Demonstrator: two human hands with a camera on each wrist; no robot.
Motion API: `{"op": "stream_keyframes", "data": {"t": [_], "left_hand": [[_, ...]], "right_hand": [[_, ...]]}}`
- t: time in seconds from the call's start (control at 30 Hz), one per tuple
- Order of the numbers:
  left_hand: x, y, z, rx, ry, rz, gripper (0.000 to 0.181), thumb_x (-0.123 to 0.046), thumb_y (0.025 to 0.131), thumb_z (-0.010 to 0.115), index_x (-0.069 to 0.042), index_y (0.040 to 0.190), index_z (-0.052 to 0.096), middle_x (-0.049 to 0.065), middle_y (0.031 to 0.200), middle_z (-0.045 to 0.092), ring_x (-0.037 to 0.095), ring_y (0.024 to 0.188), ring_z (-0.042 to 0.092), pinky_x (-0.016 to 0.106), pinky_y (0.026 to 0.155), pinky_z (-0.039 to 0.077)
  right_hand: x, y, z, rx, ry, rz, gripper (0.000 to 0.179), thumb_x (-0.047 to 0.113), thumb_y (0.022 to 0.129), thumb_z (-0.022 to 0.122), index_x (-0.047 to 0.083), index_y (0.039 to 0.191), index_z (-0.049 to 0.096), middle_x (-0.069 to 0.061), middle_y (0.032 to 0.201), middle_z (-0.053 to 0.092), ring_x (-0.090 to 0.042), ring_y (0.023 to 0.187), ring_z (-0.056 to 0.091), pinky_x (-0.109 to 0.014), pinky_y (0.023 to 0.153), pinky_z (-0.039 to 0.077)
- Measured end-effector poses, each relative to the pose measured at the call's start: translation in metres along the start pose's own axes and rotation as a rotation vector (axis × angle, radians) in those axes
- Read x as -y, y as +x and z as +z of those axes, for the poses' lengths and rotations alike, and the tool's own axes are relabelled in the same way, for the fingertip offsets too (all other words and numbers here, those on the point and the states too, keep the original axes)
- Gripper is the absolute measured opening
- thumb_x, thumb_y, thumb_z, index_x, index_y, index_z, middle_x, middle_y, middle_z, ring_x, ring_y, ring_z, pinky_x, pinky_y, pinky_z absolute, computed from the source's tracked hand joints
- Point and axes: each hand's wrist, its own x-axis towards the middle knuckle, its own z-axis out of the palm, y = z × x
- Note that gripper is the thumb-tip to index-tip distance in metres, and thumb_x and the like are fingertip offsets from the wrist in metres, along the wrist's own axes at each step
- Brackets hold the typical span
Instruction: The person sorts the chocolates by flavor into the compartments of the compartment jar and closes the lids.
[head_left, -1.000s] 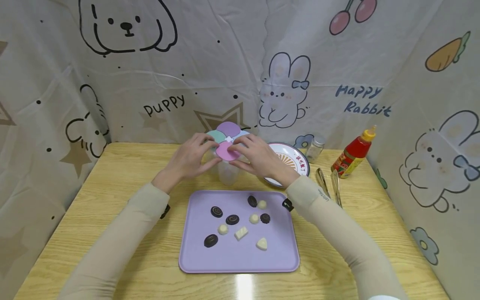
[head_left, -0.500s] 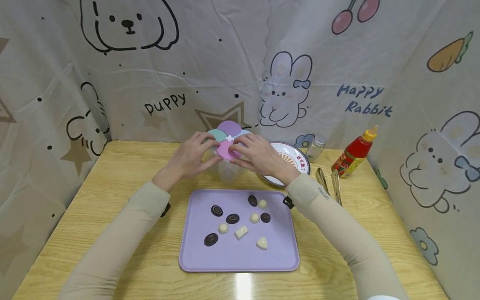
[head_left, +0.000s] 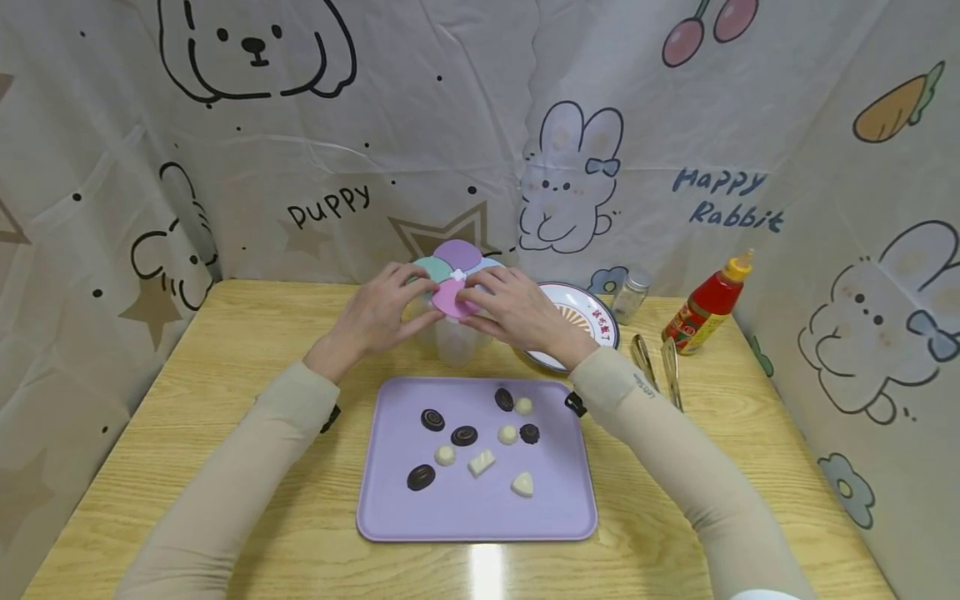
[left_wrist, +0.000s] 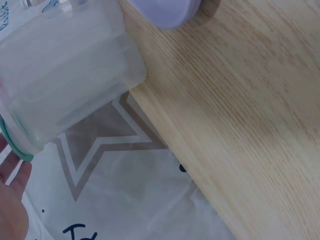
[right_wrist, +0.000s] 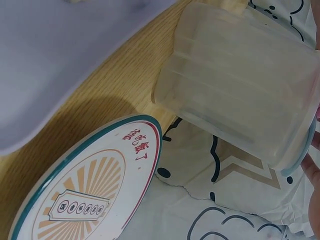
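A translucent, petal-shaped storage container [head_left: 454,343] stands near the back of the table. Its flower lid [head_left: 452,298] has purple, green, blue and pink petals round a small white centre. My left hand [head_left: 378,308] grips the lid from the left, fingers bent over the green and pink petals. From the other side, my right hand [head_left: 517,310] holds it over the blue and pink petals. In the left wrist view, fingertips [left_wrist: 22,172] meet the green lid edge. The right wrist view has the container body [right_wrist: 235,75] with fingers at the blue rim.
In front lies a lilac tray [head_left: 480,521] bearing several dark and white chocolates [head_left: 464,436]. A patterned plate [head_left: 600,321] is right of the container. Beyond it are a glass shaker [head_left: 631,298], metal tongs [head_left: 672,375] and a red sauce bottle [head_left: 707,304]. Printed cloth encloses the table.
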Motion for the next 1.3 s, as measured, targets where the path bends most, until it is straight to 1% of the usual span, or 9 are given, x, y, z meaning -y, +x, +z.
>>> {"op": "stream_keyframes", "data": {"t": [0.13,0.37,0.47,0.57,0.67,0.9,0.97,1.13,1.3], "left_hand": [[0.000,0.000,0.000,0.002,-0.002,-0.003,0.039,-0.038,0.094,0.079,-0.009,0.121,0.074,0.015,0.129,0.069,0.035,0.118,0.063,0.046,0.098,0.060],[0.000,0.001,0.000,-0.015,-0.004,0.000,0.042,-0.038,0.094,0.079,-0.008,0.123,0.073,0.015,0.128,0.070,0.033,0.118,0.063,0.047,0.099,0.059],[0.000,0.002,-0.001,-0.016,-0.024,-0.005,0.042,-0.038,0.095,0.079,-0.008,0.124,0.072,0.014,0.127,0.071,0.033,0.116,0.064,0.046,0.100,0.058],[-0.001,0.004,-0.003,-0.015,-0.081,-0.035,0.040,-0.036,0.095,0.079,-0.008,0.123,0.071,0.013,0.124,0.072,0.032,0.114,0.064,0.046,0.099,0.057],[-0.005,0.006,-0.004,-0.029,-0.167,-0.080,0.037,-0.031,0.096,0.078,-0.006,0.122,0.070,0.014,0.120,0.072,0.032,0.113,0.063,0.047,0.100,0.056],[-0.012,0.008,-0.003,-0.105,-0.335,-0.155,0.033,-0.019,0.095,0.080,-0.001,0.120,0.071,0.016,0.117,0.074,0.033,0.112,0.065,0.047,0.102,0.054],[-0.014,0.010,-0.002,-0.125,-0.365,-0.170,0.031,-0.017,0.095,0.080,-0.001,0.120,0.071,0.016,0.116,0.074,0.032,0.111,0.066,0.047,0.102,0.054],[-0.018,0.019,-0.002,-0.159,-0.432,-0.189,0.021,-0.012,0.096,0.077,-0.001,0.113,0.072,0.016,0.109,0.074,0.031,0.101,0.069,0.046,0.095,0.058],[-0.019,0.024,-0.002,-0.161,-0.459,-0.223,0.013,-0.008,0.096,0.076,-0.001,0.107,0.073,0.016,0.104,0.074,0.030,0.095,0.070,0.044,0.089,0.059]], "right_hand": [[0.000,0.000,0.001,-0.002,-0.007,-0.005,0.032,0.041,0.101,0.068,0.017,0.122,0.070,-0.005,0.125,0.071,-0.027,0.117,0.065,-0.043,0.096,0.057],[-0.003,0.007,-0.003,-0.064,0.055,0.008,0.026,0.032,0.103,0.067,0.014,0.121,0.072,-0.007,0.118,0.072,-0.025,0.103,0.068,-0.038,0.085,0.058],[-0.004,0.008,-0.004,-0.067,0.070,0.002,0.026,0.032,0.103,0.067,0.013,0.120,0.072,-0.007,0.116,0.073,-0.025,0.101,0.068,-0.037,0.084,0.058],[-0.005,0.009,-0.005,-0.080,0.111,0.020,0.025,0.029,0.103,0.066,0.011,0.120,0.072,-0.008,0.116,0.073,-0.025,0.102,0.069,-0.037,0.086,0.059],[-0.006,0.008,-0.004,-0.093,0.147,0.044,0.025,0.028,0.103,0.066,0.011,0.120,0.072,-0.008,0.117,0.073,-0.025,0.103,0.068,-0.037,0.088,0.058],[-0.005,0.005,-0.008,-0.111,0.256,0.146,0.022,0.024,0.103,0.067,0.009,0.119,0.071,-0.009,0.119,0.072,-0.027,0.110,0.069,-0.041,0.098,0.058],[-0.005,0.005,-0.009,-0.111,0.287,0.177,0.021,0.023,0.103,0.067,0.009,0.119,0.070,-0.009,0.119,0.072,-0.026,0.108,0.069,-0.041,0.097,0.058],[-0.005,0.007,-0.010,-0.117,0.348,0.233,0.020,0.022,0.103,0.067,0.009,0.119,0.069,-0.009,0.114,0.072,-0.024,0.101,0.068,-0.040,0.089,0.058],[-0.004,0.005,-0.014,-0.103,0.386,0.304,0.023,0.023,0.105,0.065,0.010,0.124,0.069,-0.008,0.117,0.071,-0.027,0.105,0.068,-0.041,0.092,0.058]]}}
